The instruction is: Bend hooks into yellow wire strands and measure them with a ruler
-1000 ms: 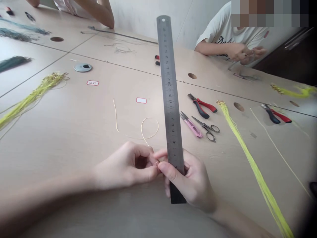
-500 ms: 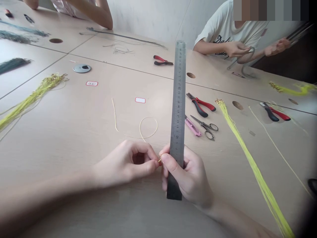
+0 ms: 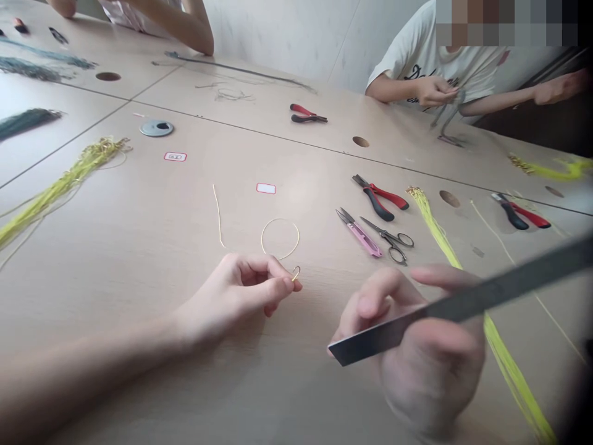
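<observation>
Evidently, a small golden hook [image 3: 296, 275] is being pinched between the thumb and fingertips of the left hand [image 3: 245, 296], its curved end being left exposed, perhaps so that the bend can be seen and reached. At 12 o'clock from those fingertips, a pale yellow cord [image 3: 280, 219] is being left in a loop on the table [image 3: 185, 204]; any join with the hook is being hidden by the fingers. At 4 o'clock, a metal ruler [image 3: 463, 305] is being gripped between the thumb and fingers of the right hand [image 3: 426, 364], seemingly to keep it handy, though the finer hold is being lost to blur. Around 2 o'clock, pink snips [image 3: 364, 236] and scissors [image 3: 389, 238] are being kept side by side, with red-and-black pliers [image 3: 380, 196] just beyond, presumably for easy reach. From 2 to 4 o'clock, a yellow bundle [image 3: 514, 371] is being kept stretched lengthwise, likely against tangling, and is being partly covered by the right hand. Compared with the earlier frame, the ruler is no longer being held upright but is being slanted between 2 and 3 o'clock, the hands are being held apart instead of meeting at the hook, and the snips are no longer being partly covered.
</observation>
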A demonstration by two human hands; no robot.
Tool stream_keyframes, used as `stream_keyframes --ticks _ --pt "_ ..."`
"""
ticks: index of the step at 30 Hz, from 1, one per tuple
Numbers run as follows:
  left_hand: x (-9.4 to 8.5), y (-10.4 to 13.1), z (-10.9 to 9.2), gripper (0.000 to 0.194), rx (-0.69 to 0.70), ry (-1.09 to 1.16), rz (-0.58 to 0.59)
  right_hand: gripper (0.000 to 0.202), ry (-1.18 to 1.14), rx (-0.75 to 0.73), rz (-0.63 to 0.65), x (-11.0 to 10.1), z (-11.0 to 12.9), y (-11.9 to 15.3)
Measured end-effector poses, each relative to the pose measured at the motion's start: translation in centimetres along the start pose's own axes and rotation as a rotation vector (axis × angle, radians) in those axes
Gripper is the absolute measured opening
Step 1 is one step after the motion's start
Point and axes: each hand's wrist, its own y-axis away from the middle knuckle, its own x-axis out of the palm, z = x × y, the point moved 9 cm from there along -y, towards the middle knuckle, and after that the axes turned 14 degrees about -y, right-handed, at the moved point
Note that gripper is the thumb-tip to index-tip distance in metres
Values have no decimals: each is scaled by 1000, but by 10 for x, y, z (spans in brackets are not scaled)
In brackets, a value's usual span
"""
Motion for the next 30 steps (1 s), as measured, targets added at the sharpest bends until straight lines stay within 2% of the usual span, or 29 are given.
stream_keyframes --ticks 2,4,7,12,17,25,30 --pt "0 0 1 22 -12 26 -4 19 21 -41 63 5 6 2" --pt "0 0 1 19 -23 52 2 14 100 -12 88 4 3 5" --pt "1 1 1 17 -29 76 21 19 196 41 91 -2 -4 7" --pt "0 3 5 19 -55 73 17 22 145 83 144 1 -16 3" --pt "0 5 10 20 -78 117 0 17 172 133 122 -5 -28 4" --pt "2 3 -1 19 -29 102 34 14 189 180 100 -10 -31 8" --pt "4 4 -3 21 -24 71 46 11 240 185 38 -17 -33 6"
